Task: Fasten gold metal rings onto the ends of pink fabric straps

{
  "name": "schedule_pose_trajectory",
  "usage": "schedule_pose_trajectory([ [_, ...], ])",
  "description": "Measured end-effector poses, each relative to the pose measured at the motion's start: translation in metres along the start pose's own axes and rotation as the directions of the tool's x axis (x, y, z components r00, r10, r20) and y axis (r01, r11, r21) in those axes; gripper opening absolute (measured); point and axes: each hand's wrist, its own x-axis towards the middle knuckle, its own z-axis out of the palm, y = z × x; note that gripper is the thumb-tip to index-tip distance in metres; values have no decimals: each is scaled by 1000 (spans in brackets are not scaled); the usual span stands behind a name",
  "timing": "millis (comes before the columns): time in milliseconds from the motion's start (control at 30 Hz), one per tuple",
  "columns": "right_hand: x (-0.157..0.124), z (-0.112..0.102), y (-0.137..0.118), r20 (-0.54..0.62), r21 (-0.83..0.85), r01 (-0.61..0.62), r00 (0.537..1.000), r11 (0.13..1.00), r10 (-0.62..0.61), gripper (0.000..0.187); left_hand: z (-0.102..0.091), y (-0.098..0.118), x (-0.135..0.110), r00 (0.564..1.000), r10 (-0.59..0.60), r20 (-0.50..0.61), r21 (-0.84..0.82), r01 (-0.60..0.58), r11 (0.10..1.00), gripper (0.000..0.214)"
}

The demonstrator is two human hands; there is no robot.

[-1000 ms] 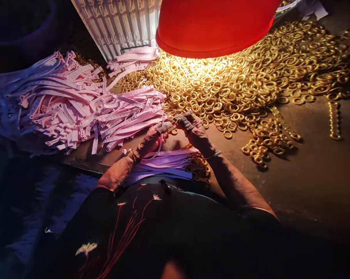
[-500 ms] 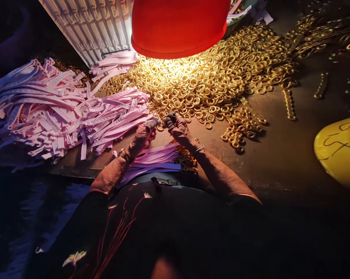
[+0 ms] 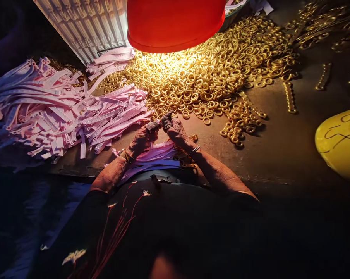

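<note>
- The left hand (image 3: 141, 140) is hovering over the near edge of the brown tabletop (image 3: 282, 151), its fingers curling inward and its thumb and forefinger tips meeting; they are hiding whatever they may be grasping, so I cannot tell.
- The right hand (image 3: 176, 130) is facing it, just beside it, its fingers bending in tightly; I cannot tell what, if anything, they are gripping. A speck of pink is showing between the two hands, too small to name.
- Grey coverings (image 3: 152, 125) are wrapping some fingertips.
- A bundle of pink straps (image 3: 159, 155) is lying below the hands, against the near edge, with a few gold-coloured rings showing at its right end, partly behind the right forearm.
- A big pile of pink straps (image 3: 55, 112) is spreading on the left, with a smaller pile (image 3: 121, 112) adjoining its right side and reaching close to the left hand.
- A heap of gold-coloured rings (image 3: 192, 87) is filling the far middle, beyond the hands; a small cluster of rings (image 3: 239, 124) is lying at its near right side.
- A red lampshade (image 3: 175, 25) is hanging over the heap, lighting it brightly.
- A yellow object (image 3: 342, 143) with dark handwriting is showing at the right.
</note>
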Motion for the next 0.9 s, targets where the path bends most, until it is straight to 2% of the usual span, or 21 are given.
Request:
schedule_pose_trajectory([
  [133,2,1,1,-51,55,-19,998,998,21,46,-1,-6,0,992,124,-12,71,-123,990,37],
  [233,5,-2,6,-46,9,-33,998,999,33,43,-7,-13,4,979,201,-28,174,-193,966,37],
  [400,17,-3,4,29,-72,-2,1000,997,4,36,-21,-21,17,965,256,-52,275,-232,933,35],
  [567,18,-8,-7,15,-156,26,1000,987,-24,38,-15,-1,17,969,229,-94,403,-173,899,32],
  [700,-3,-21,-13,158,-224,131,983,966,-96,43,0,23,0,983,170,-72,422,-124,898,28],
  [767,-22,-25,-16,243,-281,154,966,947,-85,43,2,30,-11,986,160,-43,430,-126,894,27],
  [833,-43,-26,-17,277,-364,147,960,920,-44,41,1,32,-20,992,129,0,453,-115,884,27],
  [900,-64,-24,-16,257,-443,141,966,886,-25,41,-2,27,-29,996,71,45,474,-84,877,26],
])
